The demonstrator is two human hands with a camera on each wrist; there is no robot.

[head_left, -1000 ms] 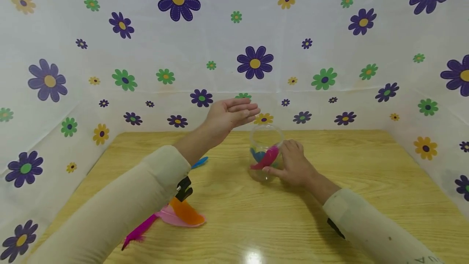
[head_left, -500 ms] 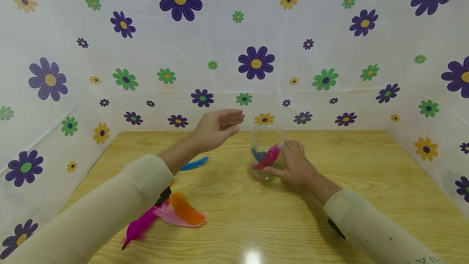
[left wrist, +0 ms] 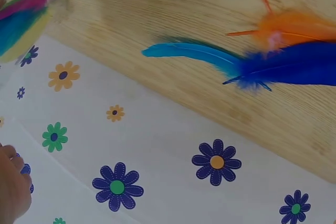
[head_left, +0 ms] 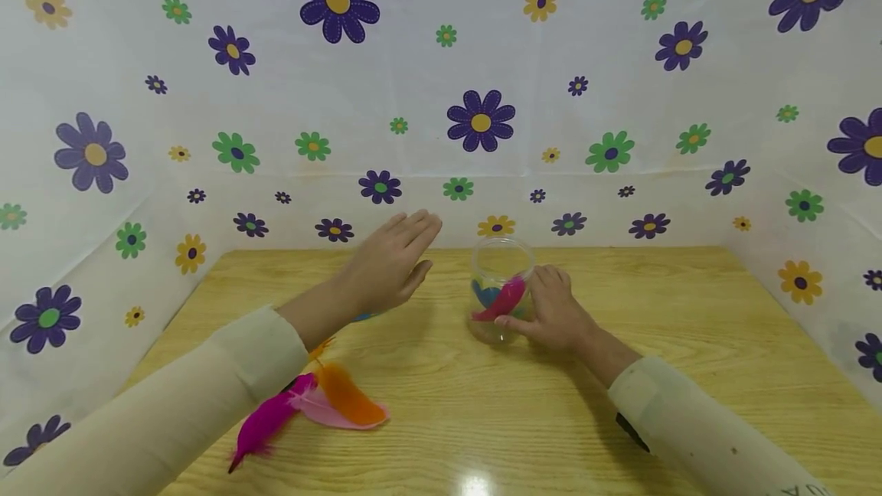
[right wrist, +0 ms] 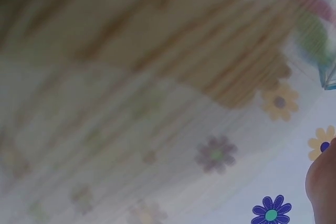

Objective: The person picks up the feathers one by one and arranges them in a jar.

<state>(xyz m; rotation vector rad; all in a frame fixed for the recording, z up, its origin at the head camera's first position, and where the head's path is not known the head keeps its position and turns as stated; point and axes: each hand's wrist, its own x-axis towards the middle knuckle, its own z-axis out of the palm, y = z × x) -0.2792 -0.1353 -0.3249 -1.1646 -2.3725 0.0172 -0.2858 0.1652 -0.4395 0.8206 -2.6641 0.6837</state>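
Observation:
A clear plastic jar (head_left: 498, 332) stands upright on the table, with pink and blue feathers inside. My right hand (head_left: 554, 311) grips its right side, thumb in front and fingers toward the back. Left of the jar, my left hand (head_left: 386, 262) is raised above the table, fingers fairly straight and nothing in them. Beneath that hand a light blue feather (left wrist: 189, 51) overlaps a dark blue feather (left wrist: 294, 64) in the left wrist view. Orange (head_left: 350, 395), pale pink (head_left: 331, 412) and magenta feathers (head_left: 269, 419) lie nearer me, partly under the left sleeve.
The wooden table (head_left: 620, 419) is enclosed at the back and sides by a white cloth (head_left: 413, 83) printed with flowers. Much of the right wrist view is blurred, with part of the jar's feathers (right wrist: 312, 35) at its right edge.
My left hand has moved left and down, away from above the jar, and turned its back upward. The right hand and jar have stayed in place.

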